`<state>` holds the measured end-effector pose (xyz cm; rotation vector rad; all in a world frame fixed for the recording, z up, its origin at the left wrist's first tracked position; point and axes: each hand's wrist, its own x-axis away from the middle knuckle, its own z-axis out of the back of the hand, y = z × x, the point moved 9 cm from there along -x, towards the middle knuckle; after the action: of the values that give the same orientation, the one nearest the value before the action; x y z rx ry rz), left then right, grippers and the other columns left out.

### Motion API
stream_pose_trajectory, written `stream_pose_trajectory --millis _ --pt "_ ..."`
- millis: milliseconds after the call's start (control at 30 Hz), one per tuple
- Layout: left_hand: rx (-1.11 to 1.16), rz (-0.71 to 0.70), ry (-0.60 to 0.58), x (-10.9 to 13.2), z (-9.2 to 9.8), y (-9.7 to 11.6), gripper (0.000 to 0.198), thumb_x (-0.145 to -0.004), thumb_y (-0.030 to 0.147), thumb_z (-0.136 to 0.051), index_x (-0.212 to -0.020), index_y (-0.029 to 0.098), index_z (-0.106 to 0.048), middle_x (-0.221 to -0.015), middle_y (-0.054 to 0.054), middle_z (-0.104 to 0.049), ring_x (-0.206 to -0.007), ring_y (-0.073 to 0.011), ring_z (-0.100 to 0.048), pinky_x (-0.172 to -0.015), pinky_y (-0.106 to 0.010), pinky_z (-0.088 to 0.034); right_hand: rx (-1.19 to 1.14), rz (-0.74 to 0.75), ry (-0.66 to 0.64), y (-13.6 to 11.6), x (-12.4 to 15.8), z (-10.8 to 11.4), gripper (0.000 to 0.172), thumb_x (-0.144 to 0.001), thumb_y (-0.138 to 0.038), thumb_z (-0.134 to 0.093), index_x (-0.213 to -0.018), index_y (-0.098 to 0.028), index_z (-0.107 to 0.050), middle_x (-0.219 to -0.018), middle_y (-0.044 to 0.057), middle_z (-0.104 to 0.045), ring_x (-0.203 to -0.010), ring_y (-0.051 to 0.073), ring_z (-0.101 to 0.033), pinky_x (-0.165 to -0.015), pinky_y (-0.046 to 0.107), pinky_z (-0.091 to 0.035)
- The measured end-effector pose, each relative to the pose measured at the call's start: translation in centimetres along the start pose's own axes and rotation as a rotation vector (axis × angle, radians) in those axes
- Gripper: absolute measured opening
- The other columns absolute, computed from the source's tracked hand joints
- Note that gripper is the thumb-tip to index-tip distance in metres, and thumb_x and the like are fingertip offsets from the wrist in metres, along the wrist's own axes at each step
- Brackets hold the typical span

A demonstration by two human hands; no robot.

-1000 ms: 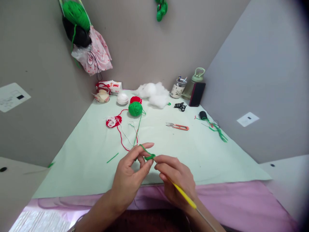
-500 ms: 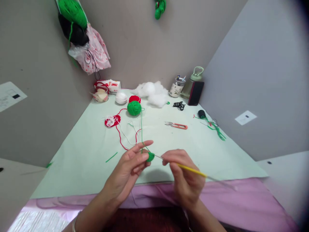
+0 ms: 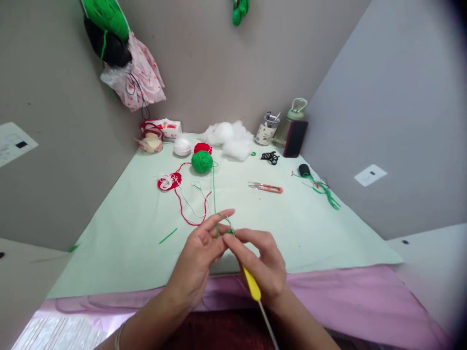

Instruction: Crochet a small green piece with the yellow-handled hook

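Observation:
Between the fingertips of my left hand (image 3: 200,248) is a small green crochet piece (image 3: 229,232), mostly covered by the fingers. Green yarn runs over the raised left index finger and back to the green yarn ball (image 3: 202,162). My right hand (image 3: 262,257) grips a crochet hook with a yellow handle (image 3: 251,284), a thin metal shaft sticking out of its near end. The hook's tip is up at the yarn by the left index finger. Both hands meet over the table's front edge.
Orange-handled thread snips (image 3: 266,187) lie beyond my hands. To the left are a red piece with white yarn (image 3: 169,181) and a green yarn scrap (image 3: 168,236). White stuffing (image 3: 233,141), a pen cup (image 3: 266,130), a bottle (image 3: 295,116) and a phone (image 3: 296,139) stand at the back.
My right hand has moved left against my left hand. The hook has swung from nearly sideways to steeply pointing away from me, and the green piece is now more hidden.

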<state>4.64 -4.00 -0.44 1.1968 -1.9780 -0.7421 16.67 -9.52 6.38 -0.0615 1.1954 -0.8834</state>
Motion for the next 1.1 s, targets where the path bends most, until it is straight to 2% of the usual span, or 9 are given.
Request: stream_pose_trajectory --millis 67,133,267,400,533,667,833,1000,1100 --pt "0.086 0.111 -0.034 0.0 -0.3 -0.7 0.044 -0.076 0.032 -0.095 -0.117 0.018 -0.083 -0.065 0.008 -0.049 -0.056 -0.0047 -0.031 -0.083 -0.026 -0.052 -0.076 -0.064 0.053 0.8 -0.2 0.6 0.041 -0.099 -0.006 -0.065 -0.128 -0.031 -0.078 -0.108 0.007 -0.078 -0.096 0.021 -0.074 -0.078 0.033 -0.062" --pt "0.13 0.136 -0.046 0.0 -0.3 -0.7 0.04 -0.076 0.029 -0.094 -0.113 0.018 -0.084 -0.063 0.01 -0.045 -0.054 -0.0036 -0.026 -0.088 -0.029 -0.053 -0.259 -0.228 0.13 2.4 -0.4 1.1 0.031 -0.102 -0.009 -0.061 -0.116 -0.029 -0.08 -0.098 0.005 -0.077 -0.085 0.018 -0.071 -0.073 0.032 -0.059" --pt "0.0 -0.012 -0.035 0.0 -0.1 0.3 0.04 -0.076 0.028 -0.094 -0.115 0.025 -0.085 -0.083 0.003 -0.064 -0.067 -0.0071 -0.046 -0.076 -0.021 -0.048 -0.612 -0.428 0.135 4.3 -0.6 -0.1 0.02 -0.105 -0.021 -0.063 -0.102 -0.028 -0.082 -0.093 0.002 -0.075 -0.073 0.014 -0.064 -0.066 0.029 -0.054" --pt "-0.175 -0.113 -0.063 0.3 -0.3 0.5 0.036 -0.086 0.033 -0.088 -0.121 0.031 -0.083 -0.088 0.001 -0.067 -0.073 -0.0104 -0.049 -0.065 -0.021 -0.041 -0.669 -0.493 0.106 5.0 -0.1 -1.0 0.016 -0.104 -0.026 -0.068 -0.102 -0.029 -0.083 -0.097 0.002 -0.079 -0.077 0.013 -0.065 -0.069 0.027 -0.053" --pt "-0.208 -0.143 -0.025 0.3 0.3 0.8 0.03 -0.087 0.034 -0.085 -0.117 0.03 -0.084 -0.092 0.0 -0.065 -0.075 -0.0112 -0.049 -0.066 -0.022 -0.041 -0.784 -0.593 0.141 6.0 0.4 -1.2 0.018 -0.106 -0.031 -0.065 -0.101 -0.028 -0.082 -0.094 0.0 -0.079 -0.069 0.01 -0.064 -0.068 0.026 -0.053" --pt "-0.219 -0.151 -0.012 0.3 0.6 1.0 0.031 -0.085 0.033 -0.087 -0.116 0.029 -0.084 -0.093 -0.001 -0.064 -0.081 -0.0129 -0.053 -0.075 -0.023 -0.045 -0.824 -0.611 0.121 5.8 0.1 -1.1 0.023 -0.108 -0.035 -0.06 -0.098 -0.025 -0.079 -0.094 0.002 -0.08 -0.068 0.011 -0.066 -0.068 0.026 -0.056" --pt "-0.323 -0.218 0.007 0.4 0.9 1.6 0.033 -0.086 0.029 -0.085 -0.119 0.031 -0.082 -0.092 0.0 -0.064 -0.082 -0.0139 -0.055 -0.08 -0.026 -0.046 -0.562 -0.461 0.065 4.0 -0.6 0.1 0.024 -0.111 -0.026 -0.052 -0.104 -0.025 -0.075 -0.095 0.003 -0.079 -0.07 0.012 -0.069 -0.071 0.028 -0.059" --pt "-0.482 -0.337 0.109 1.0 1.0 2.5 0.027 -0.085 0.023 -0.083 -0.111 0.029 -0.084 -0.088 0.001 -0.065 -0.074 -0.0125 -0.054 -0.082 -0.028 -0.047 -0.069 0.011 -0.052 -0.3 -1.2 0.4 0.022 -0.107 -0.014 -0.052 -0.114 -0.021 -0.071 -0.099 0.009 -0.081 -0.09 0.019 -0.077 -0.077 0.031 -0.064" --pt "-0.396 -0.302 0.123 1.0 1.0 1.9 0.033 -0.081 0.026 -0.089 -0.113 0.028 -0.084 -0.089 0.0 -0.067 -0.076 -0.0131 -0.055 -0.08 -0.027 -0.048 0.181 0.216 -0.062 -1.7 -0.5 -0.2 0.025 -0.103 -0.011 -0.057 -0.121 -0.018 -0.073 -0.104 0.014 -0.081 -0.091 0.022 -0.078 -0.075 0.032 -0.065"
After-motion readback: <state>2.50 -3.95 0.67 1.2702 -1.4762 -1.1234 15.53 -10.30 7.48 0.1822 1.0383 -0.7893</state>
